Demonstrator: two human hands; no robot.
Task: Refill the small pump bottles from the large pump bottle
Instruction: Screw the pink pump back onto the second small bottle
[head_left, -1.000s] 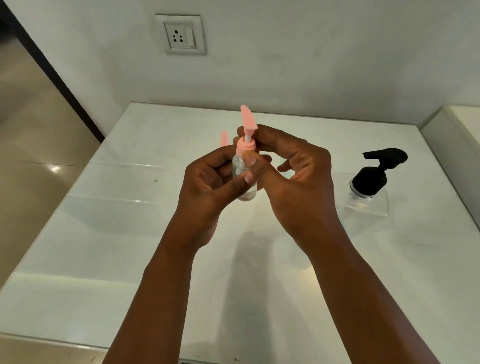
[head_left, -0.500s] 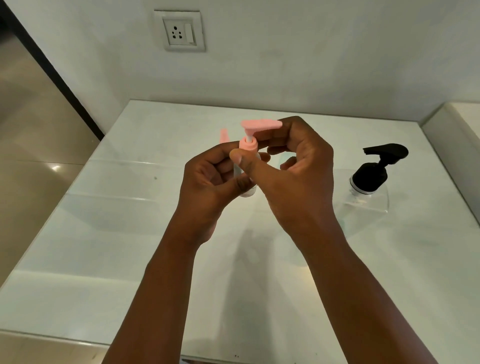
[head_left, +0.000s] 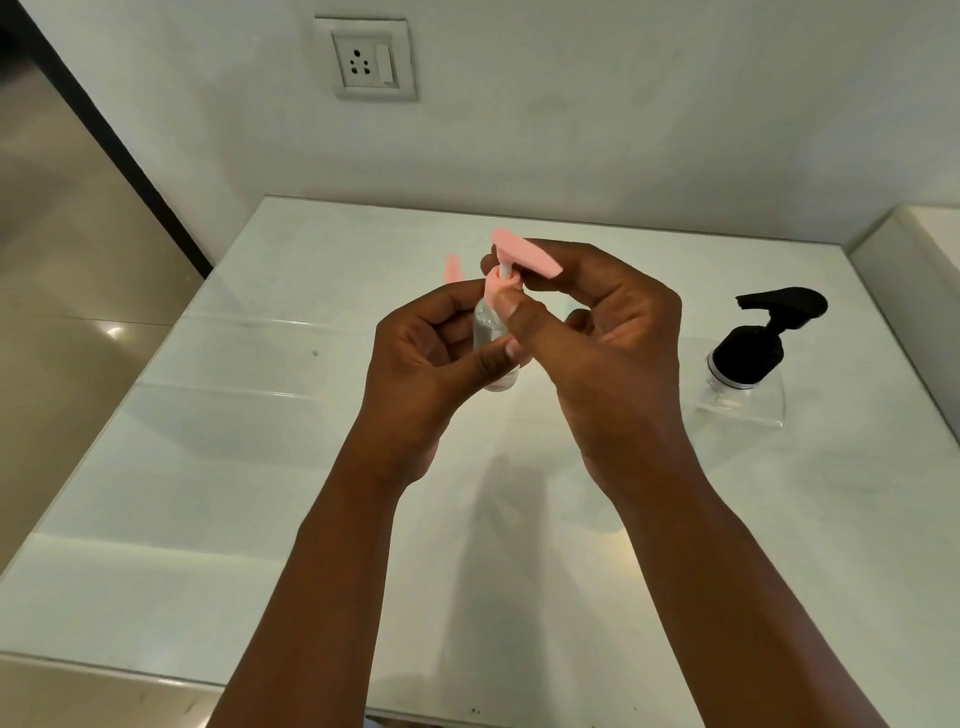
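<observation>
I hold a small bottle (head_left: 491, 338) up over the middle of the table (head_left: 208, 493), my left hand (head_left: 431, 358) wrapped around its clear body with the thumb across the front. My right hand (head_left: 597, 332) pinches the pink pump (head_left: 519, 260) at its collar, thumb on the near side and fingers curled behind the nozzle, which points right and toward me. The pump sits on the neck; whether I am loosening or tightening it I cannot tell from here. There seems to be some clear liquid in the bottle, though my fingers hide most of it, so I cannot judge the level.

A second pink pump tip (head_left: 453, 267) peeks out just behind my left hand, probably another small bottle standing on the table; its body is hidden. The large bottle (head_left: 743, 379) with the black pump stands well to the right, untouched, its pump on.

My guess is that the refilling is at an early or middle stage: at least one small bottle is in hand and nothing is being pumped from the large one now.

I can read no label or brand on any bottle. A wall socket (head_left: 366, 62) sits on the far wall, unmarked.
</observation>
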